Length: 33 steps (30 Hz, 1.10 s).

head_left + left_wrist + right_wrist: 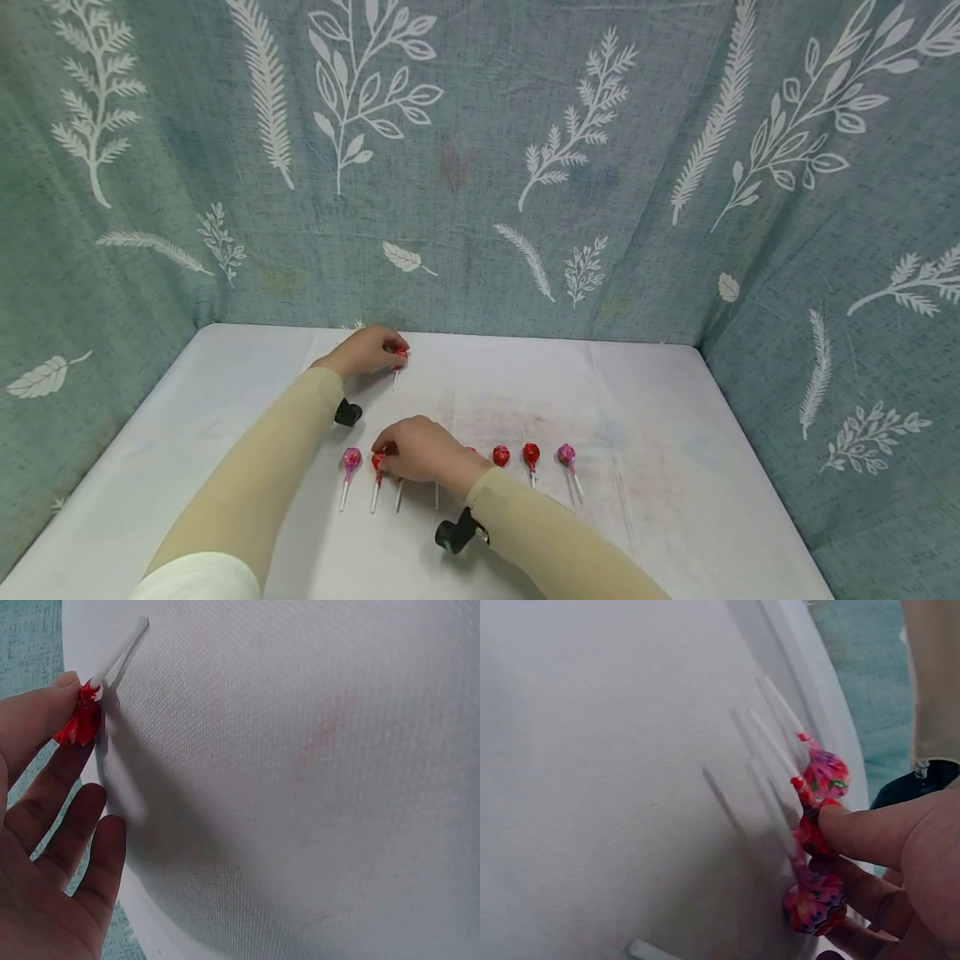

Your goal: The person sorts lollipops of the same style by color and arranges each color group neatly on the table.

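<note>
Toward the far edge of the white table, my left hand pinches a red-wrapped lollipop by its head between thumb and fingers, its white stick pointing away from the palm. Nearer to me, my right hand holds the head of another red lollipop with thumb and fingers. A pink lollipop lies just left of that one. On the other side, a pink-red lollipop sits against the right fingers. The right hand hides the heads of some lollipops under it in the head view.
Farther right along the same row lie a red lollipop, a second red lollipop and a purple-pink lollipop. Leaf-patterned green cloth hangs behind and beside the table. Both wrists carry a small black camera.
</note>
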Motion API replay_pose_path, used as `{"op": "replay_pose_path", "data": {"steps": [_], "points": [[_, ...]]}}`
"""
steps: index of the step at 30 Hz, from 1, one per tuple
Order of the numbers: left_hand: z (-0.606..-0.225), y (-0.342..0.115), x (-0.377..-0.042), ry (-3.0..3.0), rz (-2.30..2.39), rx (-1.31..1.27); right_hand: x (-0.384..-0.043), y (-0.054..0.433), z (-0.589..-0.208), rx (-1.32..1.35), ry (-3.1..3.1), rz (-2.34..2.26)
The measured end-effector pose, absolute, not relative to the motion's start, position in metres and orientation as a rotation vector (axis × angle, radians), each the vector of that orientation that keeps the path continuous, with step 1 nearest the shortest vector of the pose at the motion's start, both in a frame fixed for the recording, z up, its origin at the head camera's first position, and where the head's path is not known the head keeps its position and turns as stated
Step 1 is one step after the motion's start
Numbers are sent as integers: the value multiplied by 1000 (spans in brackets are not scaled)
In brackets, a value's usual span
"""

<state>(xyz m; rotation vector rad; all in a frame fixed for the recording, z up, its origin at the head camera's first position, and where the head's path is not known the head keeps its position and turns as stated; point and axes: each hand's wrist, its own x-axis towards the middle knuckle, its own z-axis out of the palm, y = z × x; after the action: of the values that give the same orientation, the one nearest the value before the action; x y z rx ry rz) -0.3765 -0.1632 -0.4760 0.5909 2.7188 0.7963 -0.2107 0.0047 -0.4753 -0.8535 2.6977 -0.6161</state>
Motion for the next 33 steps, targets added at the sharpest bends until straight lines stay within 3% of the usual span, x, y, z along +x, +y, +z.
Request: {"op": "replay_pose_path", "data": {"steps": [17,33], "points": [[-472,-173,-374,2719,811,502,-262,31,-434,-739,2720,-855],[-483,-164,-375,2721,806,440,-321,72,-450,-484,2874,-832]]}}
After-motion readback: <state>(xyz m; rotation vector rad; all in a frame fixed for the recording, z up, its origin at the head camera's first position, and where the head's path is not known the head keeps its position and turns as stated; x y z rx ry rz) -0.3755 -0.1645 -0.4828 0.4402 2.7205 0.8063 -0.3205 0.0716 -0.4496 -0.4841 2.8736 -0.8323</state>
